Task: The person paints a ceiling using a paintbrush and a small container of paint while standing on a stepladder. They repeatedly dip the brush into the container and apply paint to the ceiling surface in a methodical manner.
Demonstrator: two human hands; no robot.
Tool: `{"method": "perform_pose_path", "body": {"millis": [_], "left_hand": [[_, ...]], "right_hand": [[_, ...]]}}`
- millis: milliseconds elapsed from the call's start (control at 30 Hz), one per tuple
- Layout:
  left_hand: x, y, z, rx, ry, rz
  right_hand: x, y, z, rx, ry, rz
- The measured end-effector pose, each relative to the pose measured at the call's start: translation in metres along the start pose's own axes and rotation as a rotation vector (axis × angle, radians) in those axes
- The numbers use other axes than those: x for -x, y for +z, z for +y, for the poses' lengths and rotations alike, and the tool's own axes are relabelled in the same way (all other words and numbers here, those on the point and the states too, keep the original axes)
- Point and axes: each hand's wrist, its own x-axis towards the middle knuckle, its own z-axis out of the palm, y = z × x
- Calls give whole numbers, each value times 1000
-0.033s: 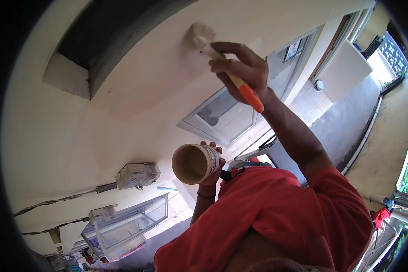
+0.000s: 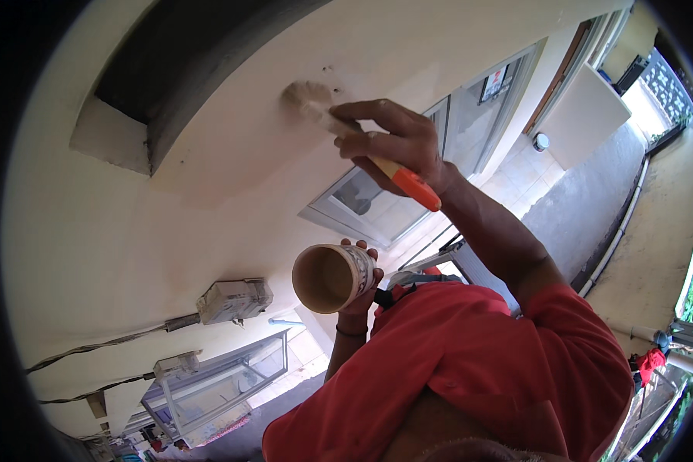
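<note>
My right hand [image 2: 393, 142] grips a paintbrush [image 2: 414, 187] with an orange-tipped handle, its pale, blurred bristles against the cream wall [image 2: 162, 215] near small dark holes [image 2: 336, 90]. Lower in the middle, my left hand [image 2: 358, 304] is wrapped round a round container [image 2: 323, 279] with a printed side, tipped toward me; its inside looks beige. The wall around the brush shows uneven, slightly darker patches.
A dark recess [image 2: 154, 54] is at upper left. Junction boxes [image 2: 232, 300] with cables are below it. Framed windows [image 2: 377, 212] run along the wall; a walkway [image 2: 593, 192], pipe [image 2: 616, 239] and small bucket [image 2: 540, 142] lie to the right.
My right hand has moved the brush left and down along the wall, uncovering the small holes. My left hand with the container stays in place.
</note>
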Motion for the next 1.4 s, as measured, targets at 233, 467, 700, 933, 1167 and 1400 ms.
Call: {"method": "perform_pose_path", "body": {"millis": [233,467,700,933,1167,1400], "left_hand": [[-15,-3,-6,10,-70,-12],[-16,-17,-8,40,-112,4],[-39,-6,-16,9,-162,18],[-44,2,-32,60,-247,67],[-44,1,-34,7,-310,45],[-51,10,-43,64,-337,99]], "right_hand": [[102,-35,-20,-280,969,97],[178,-100,-57,-400,1442,454],[197,-102,-86,-281,1347,418],[193,-93,-85,-325,1368,429],[204,-109,-90,-507,1559,646],[226,-127,-91,-547,1604,701]]}}
